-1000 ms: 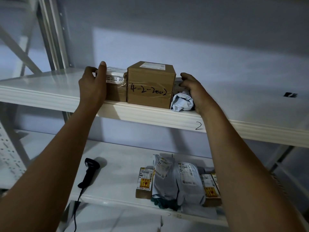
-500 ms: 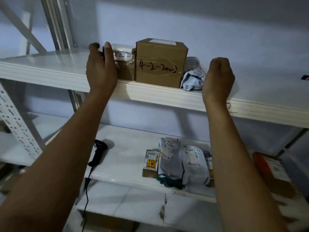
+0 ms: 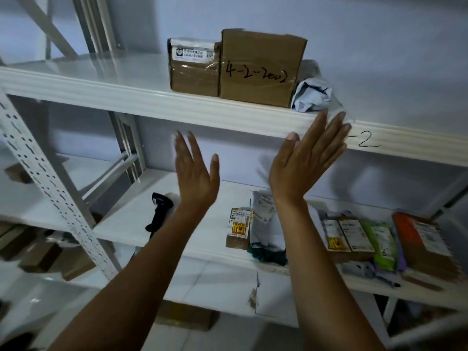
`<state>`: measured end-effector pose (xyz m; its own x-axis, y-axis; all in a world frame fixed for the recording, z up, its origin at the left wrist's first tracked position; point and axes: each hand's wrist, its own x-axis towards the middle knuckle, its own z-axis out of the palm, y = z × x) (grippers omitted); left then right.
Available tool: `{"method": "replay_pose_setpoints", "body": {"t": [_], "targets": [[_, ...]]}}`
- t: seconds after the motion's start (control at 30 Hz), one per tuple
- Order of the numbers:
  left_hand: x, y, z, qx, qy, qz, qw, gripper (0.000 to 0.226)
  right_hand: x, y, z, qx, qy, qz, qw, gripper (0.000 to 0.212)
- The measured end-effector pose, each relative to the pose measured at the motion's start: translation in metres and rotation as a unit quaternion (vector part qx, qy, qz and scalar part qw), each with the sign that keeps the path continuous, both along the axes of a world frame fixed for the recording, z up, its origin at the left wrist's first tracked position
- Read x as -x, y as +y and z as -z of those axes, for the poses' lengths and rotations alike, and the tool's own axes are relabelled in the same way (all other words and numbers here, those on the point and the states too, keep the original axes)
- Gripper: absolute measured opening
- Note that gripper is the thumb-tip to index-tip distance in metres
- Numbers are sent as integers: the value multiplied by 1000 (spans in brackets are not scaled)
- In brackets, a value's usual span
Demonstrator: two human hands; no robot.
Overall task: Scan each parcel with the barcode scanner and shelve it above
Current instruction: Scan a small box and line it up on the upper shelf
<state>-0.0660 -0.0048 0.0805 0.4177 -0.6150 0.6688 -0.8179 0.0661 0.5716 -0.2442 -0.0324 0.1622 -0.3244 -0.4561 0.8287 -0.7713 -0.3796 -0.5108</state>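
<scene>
While both hands hang empty, upper shelf (image 3: 106, 89) holds three parcels (image 3: 255, 69).

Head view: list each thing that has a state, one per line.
Left hand: open, empty.
Right hand: open, empty.
Barcode scanner: lying on the lower shelf, unheld.
Marked box: upright on the upper shelf, taped shut.
Small box: beside it, closed.
Grey bag: crumpled at the edge.

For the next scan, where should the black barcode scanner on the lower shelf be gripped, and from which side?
Probably by the handle of the barcode scanner, from the front: it lies on the lower shelf with its handle end toward the front edge. The left hand, open, is nearer.
</scene>
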Motion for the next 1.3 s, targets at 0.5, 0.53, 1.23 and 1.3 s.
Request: {"method": "replay_pose_setpoints", "body": {"t": [0.5,0.53,1.23,1.3], "targets": [[24,40,160,-451,219,140,854,66,-25,24,200,-560,-326,-261,716,60],[25,39,164,-456,227,142,849,65,-25,29,207,-566,-324,-253,715,50],[37,-61,233,-428,494,105,749,71,-85,8,300,-500,-431,-90,746,57],[30,-63,242,-430,511,94,738,76,-90,12,302,-490,-409,-59,767,47]]}}
